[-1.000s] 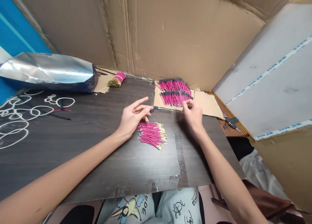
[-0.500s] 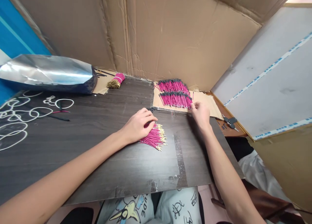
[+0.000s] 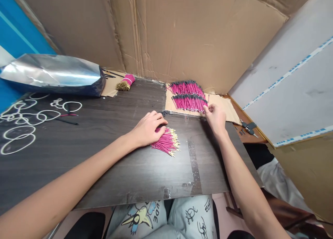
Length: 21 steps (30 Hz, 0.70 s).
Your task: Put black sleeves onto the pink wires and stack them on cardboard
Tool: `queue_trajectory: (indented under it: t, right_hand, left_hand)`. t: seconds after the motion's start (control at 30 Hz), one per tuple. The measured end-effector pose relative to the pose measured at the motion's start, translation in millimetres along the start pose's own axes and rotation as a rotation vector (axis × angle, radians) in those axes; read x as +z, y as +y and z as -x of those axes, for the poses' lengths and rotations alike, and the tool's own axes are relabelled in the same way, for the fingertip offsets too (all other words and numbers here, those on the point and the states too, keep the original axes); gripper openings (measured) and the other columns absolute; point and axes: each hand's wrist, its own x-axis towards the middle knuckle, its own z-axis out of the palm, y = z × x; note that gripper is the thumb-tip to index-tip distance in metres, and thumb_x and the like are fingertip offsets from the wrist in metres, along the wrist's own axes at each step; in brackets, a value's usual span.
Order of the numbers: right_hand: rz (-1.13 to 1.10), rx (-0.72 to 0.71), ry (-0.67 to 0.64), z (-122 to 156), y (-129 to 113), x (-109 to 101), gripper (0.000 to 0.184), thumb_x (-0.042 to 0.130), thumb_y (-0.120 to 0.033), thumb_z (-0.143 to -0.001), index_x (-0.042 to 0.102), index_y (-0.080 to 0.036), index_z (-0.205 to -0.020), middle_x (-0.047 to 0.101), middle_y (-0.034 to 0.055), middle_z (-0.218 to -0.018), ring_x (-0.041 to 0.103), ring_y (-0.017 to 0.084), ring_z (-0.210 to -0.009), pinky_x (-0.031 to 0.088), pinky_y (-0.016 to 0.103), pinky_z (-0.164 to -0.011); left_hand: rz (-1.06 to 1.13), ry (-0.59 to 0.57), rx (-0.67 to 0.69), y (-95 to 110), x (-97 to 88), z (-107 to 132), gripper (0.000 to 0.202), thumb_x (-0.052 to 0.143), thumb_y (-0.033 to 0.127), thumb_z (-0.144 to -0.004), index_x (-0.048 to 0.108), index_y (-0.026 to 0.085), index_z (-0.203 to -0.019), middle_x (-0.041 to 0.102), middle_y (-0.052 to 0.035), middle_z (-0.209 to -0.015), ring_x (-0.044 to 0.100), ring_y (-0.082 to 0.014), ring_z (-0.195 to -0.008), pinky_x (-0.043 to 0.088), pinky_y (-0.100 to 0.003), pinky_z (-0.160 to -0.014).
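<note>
A loose pile of pink wires with gold tips [image 3: 168, 143] lies on the dark wooden board [image 3: 104, 155]. My left hand [image 3: 148, 128] rests on the pile's left end, fingers curled down over the wires. Farther back, rows of pink wires with black ends [image 3: 189, 97] lie on a cardboard sheet [image 3: 223, 109]. My right hand [image 3: 215, 117] is at the right end of the nearer row, fingers pinched at the wire ends; what it holds is too small to make out.
A silver foil bag [image 3: 52, 74] lies at the back left, with white rings [image 3: 23, 122] on the board in front of it. A tied bundle of pink wires [image 3: 125, 83] sits by the cardboard wall [image 3: 182, 34]. Small pliers [image 3: 249, 127] lie at the right.
My left hand came down from a raised, open pose onto the loose pile. My right hand moved right along the nearer row on the cardboard and stayed pinched there.
</note>
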Motion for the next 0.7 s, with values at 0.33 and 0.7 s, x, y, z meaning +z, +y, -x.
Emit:
queue_trajectory:
  t: [0.33,0.7]
  right_hand:
    - [-0.352,-0.662,-0.532,53.8,-64.3,9.8,0.014,0.060,-0.030,-0.097,0.071,-0.022,-0.100,0.068,0.0004,-0.085,0.057,0.014,-0.069,0.041,0.028,-0.069]
    - [-0.304,-0.719,-0.649,67.3,-78.6,6.6,0.009,0.065,-0.027,-0.094,0.069,-0.021,-0.098,0.064,0.0007,-0.091,0.056,0.015,-0.078,0.038,0.028,-0.070]
  left_hand:
    - [-0.057,-0.072,0.001,1.1,-3.1,0.1,0.016,0.057,0.026,-0.088,0.070,0.018,-0.093,0.067,-0.0070,-0.097,0.053,-0.0242,-0.095,0.043,-0.040,-0.089]
    - [0.059,-0.116,-0.051,3.4,-1.4,0.3,0.009,0.059,0.024,-0.085,0.065,0.018,-0.085,0.066,-0.0055,-0.090,0.053,-0.0235,-0.094,0.043,-0.037,-0.088]
